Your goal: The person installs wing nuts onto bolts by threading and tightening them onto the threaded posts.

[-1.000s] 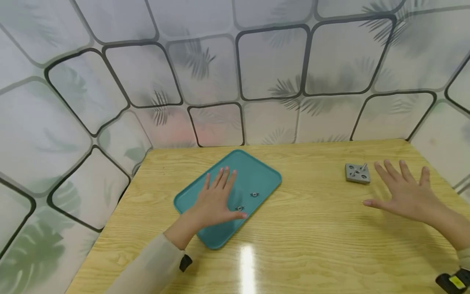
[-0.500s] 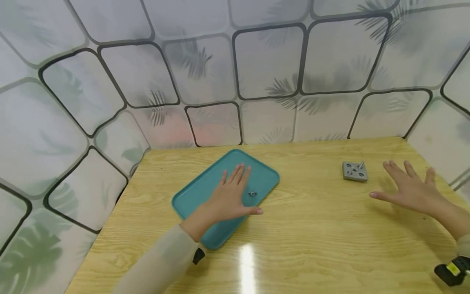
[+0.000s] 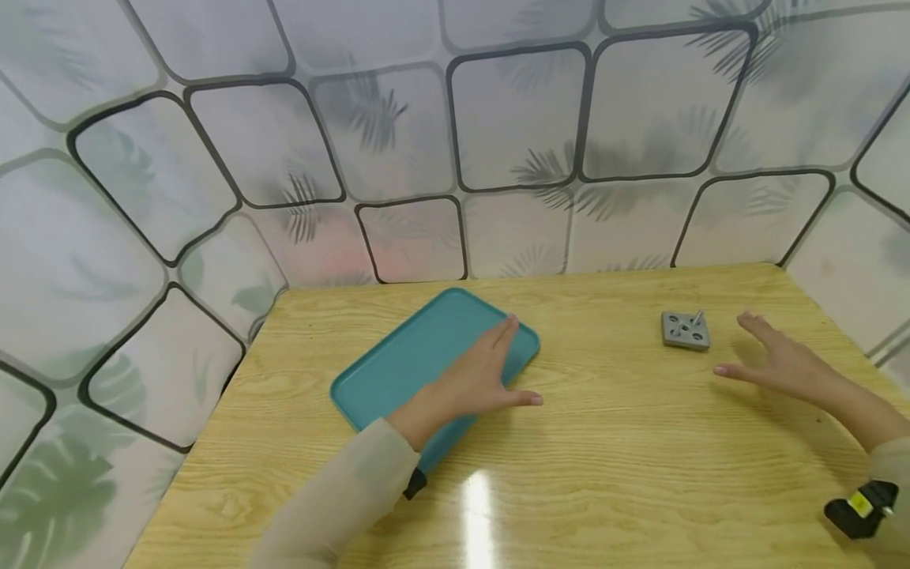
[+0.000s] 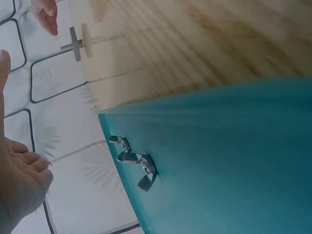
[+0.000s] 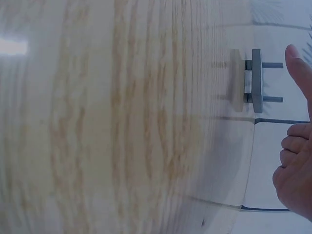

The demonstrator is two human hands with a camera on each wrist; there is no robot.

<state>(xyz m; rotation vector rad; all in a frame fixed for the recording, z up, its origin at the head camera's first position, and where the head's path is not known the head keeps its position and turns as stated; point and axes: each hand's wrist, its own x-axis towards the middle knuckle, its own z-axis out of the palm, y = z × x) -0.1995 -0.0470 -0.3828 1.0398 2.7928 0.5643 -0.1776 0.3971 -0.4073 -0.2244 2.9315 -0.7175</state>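
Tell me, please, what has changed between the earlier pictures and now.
The left hand moved rightward over the blue-green rectangular tray and turned edge-on, hiding both silver metal wing nuts from the head view. The right hand turned edge-on too. Nothing was grasped or released. The tray and grey metal block with upright pins stayed put.

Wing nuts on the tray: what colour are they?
Silvery grey; the wing nuts show best in the left wrist view.
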